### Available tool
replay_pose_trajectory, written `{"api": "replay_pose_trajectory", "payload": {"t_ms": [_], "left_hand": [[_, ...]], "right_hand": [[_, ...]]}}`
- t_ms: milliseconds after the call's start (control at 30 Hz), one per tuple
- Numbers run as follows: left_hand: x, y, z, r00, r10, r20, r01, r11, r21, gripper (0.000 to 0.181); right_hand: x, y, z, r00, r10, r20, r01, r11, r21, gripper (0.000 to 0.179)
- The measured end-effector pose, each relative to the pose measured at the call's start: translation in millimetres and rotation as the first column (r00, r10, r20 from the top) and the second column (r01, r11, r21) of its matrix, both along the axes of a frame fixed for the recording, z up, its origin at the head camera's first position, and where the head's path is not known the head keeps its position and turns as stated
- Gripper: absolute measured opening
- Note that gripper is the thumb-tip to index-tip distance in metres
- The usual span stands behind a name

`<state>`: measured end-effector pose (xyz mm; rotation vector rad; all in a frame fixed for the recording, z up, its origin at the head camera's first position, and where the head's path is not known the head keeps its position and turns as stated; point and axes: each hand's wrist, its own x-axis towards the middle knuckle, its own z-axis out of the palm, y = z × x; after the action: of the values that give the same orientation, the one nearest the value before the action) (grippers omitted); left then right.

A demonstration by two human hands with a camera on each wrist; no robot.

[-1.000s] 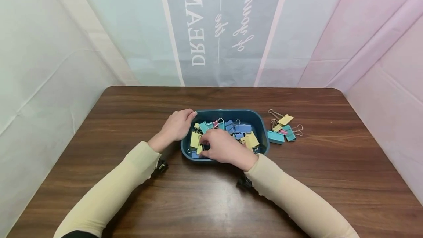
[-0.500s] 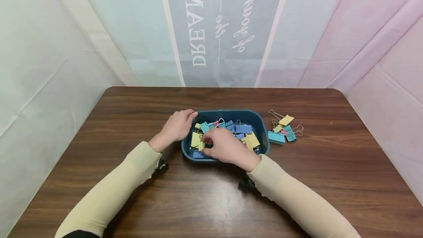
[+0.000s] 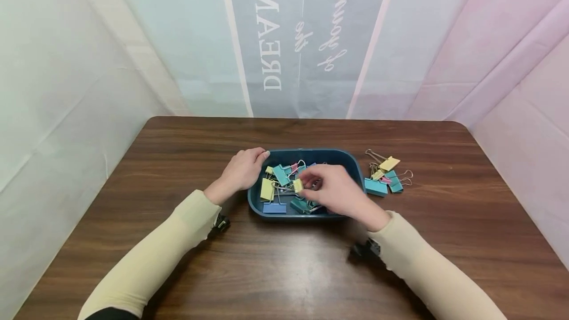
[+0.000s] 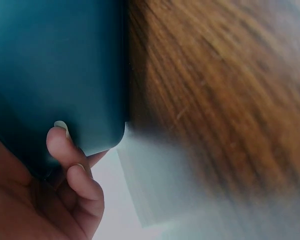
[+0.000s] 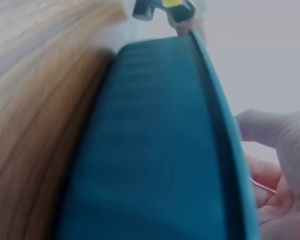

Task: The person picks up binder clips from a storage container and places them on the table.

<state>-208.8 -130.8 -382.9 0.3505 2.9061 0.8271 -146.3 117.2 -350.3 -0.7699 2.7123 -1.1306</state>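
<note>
A dark teal plastic bin (image 3: 306,154) holds binder clips of several colours. My left hand (image 3: 240,170) grips the bin's left end, its thumb at the rim; in the left wrist view, curled fingers (image 4: 65,147) lie against the outer wall. Over the bin, my right hand (image 3: 340,189) pinches a small yellow binder clip (image 3: 298,185) between thumb and fingers. Below and left of it lie a larger yellow clip (image 3: 267,189), a blue clip (image 3: 274,208) and a teal clip (image 3: 281,175). The right hand hides the bin's right part. The bin's wall (image 5: 150,140) fills much of the right wrist view.
Beside the bin's right end, a small pile has a teal binder clip (image 3: 376,187), a yellow clip (image 3: 389,164), another teal clip (image 3: 394,181) and a pink one (image 3: 385,180). The wooden table (image 3: 284,270) reaches back to a printed curtain (image 3: 311,98).
My right hand has moved right across the bin with the small yellow binder clip, uncovering the blue and dark green clips at the near side. The left hand stays on the bin.
</note>
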Motion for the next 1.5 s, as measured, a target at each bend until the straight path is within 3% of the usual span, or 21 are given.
{"api": "replay_pose_trajectory", "payload": {"t_ms": [367,567,733,933,1200,1500], "left_hand": [[-0.2,0.5,-0.3,1.000,0.002,0.002,-0.002,1.000,-0.005,0.043],[-2.1,0.1,-0.8,1.000,-0.002,0.005,0.002,1.000,-0.004,0.043],[-2.4,0.8,-0.5,1.000,0.000,0.005,0.000,1.000,-0.003,0.042],[-1.9,0.5,-0.5,1.000,0.002,0.006,-0.002,1.000,-0.004,0.042],[-1.7,0.9,0.0,1.000,0.006,0.015,-0.006,1.000,-0.006,0.042],[-1.4,0.9,-0.7,1.000,0.008,0.026,-0.008,1.000,0.001,0.044]], "right_hand": [[3.2,95,11.5,0.975,-0.195,-0.103,0.199,0.980,0.030,0.023],[5.9,143,13.1,0.952,-0.299,-0.066,0.302,0.952,0.046,0.030],[6.9,171,10.5,0.929,-0.361,-0.084,0.369,0.922,0.118,0.034],[4.0,188,2.1,0.916,-0.381,-0.127,0.401,0.891,0.212,0.033],[-2.1,195,-6.7,0.925,-0.357,-0.128,0.378,0.894,0.239,0.030],[-9.8,190,-11.9,0.926,-0.327,-0.187,0.370,0.886,0.279,0.026]]}}
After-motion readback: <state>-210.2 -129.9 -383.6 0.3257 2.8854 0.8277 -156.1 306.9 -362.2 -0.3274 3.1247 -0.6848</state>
